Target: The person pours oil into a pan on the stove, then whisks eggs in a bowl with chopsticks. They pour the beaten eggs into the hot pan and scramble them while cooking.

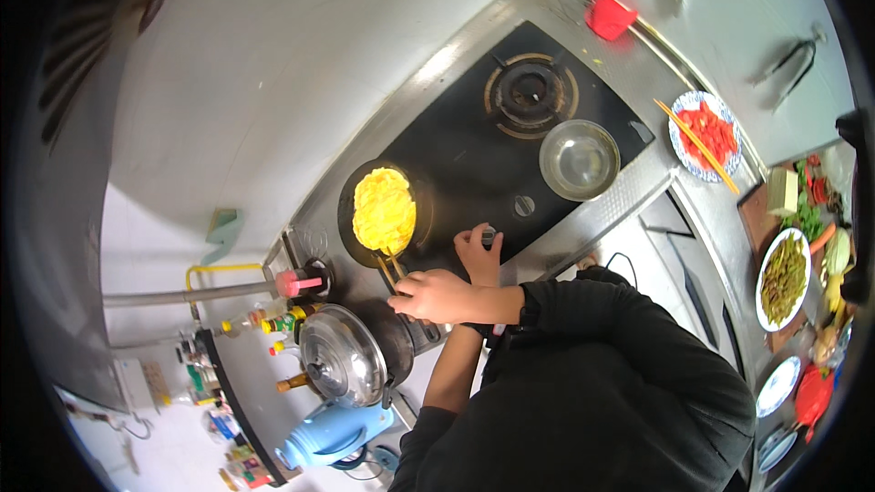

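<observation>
My right hand point(437, 295) grips wooden chopsticks point(385, 269), whose tips reach the lower edge of the cooked yellow egg point(384, 210). The egg lies in a dark frying pan point(347, 219) on the hob's left burner. The pan's handle passes under this hand; whether the hand touches it, I cannot tell. My left arm crosses beneath the right one, and my left hand point(478, 258) has its thumb and fingers around a stove knob point(489, 236). Another knob point(524, 206) is beside it on the black gas hob point(458, 157).
A metal bowl point(580, 160) sits near the bare burner point(530, 87). Chopped red food on a patterned plate point(678, 145), with chopsticks across it, is to the right. A lidded steel pot point(345, 355), bottles and a blue thermos jug point(335, 434) stand left. Farther right is an oval dish point(764, 280) of cooked food.
</observation>
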A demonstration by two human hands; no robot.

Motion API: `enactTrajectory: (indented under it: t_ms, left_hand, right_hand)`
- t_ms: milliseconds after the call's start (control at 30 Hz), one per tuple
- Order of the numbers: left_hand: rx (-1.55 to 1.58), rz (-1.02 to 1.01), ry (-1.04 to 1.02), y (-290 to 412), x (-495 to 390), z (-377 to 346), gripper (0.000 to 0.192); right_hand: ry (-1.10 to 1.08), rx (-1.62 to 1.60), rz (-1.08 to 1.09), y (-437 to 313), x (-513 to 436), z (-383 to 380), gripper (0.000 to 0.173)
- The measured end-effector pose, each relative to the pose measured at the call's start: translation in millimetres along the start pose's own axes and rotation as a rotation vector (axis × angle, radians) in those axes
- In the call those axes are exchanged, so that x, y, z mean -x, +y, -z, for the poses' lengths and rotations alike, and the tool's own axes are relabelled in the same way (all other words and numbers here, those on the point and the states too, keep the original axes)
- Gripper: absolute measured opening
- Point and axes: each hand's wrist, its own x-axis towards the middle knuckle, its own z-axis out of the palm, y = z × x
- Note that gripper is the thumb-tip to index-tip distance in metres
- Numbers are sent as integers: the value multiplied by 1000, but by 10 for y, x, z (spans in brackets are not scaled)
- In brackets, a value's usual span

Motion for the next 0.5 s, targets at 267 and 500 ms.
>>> enactTrajectory:
  t_ms: [267, 500]
  left_hand:
    - [75, 101, -2, -56, 14, -106, 21]
    - [59, 122, -7, -18, 20, -98, 21]
  right_hand:
    - [-9, -93, -23, 51, 24, 173, 22]
    - [-29, -91, -20, 104, 30, 229, 24]
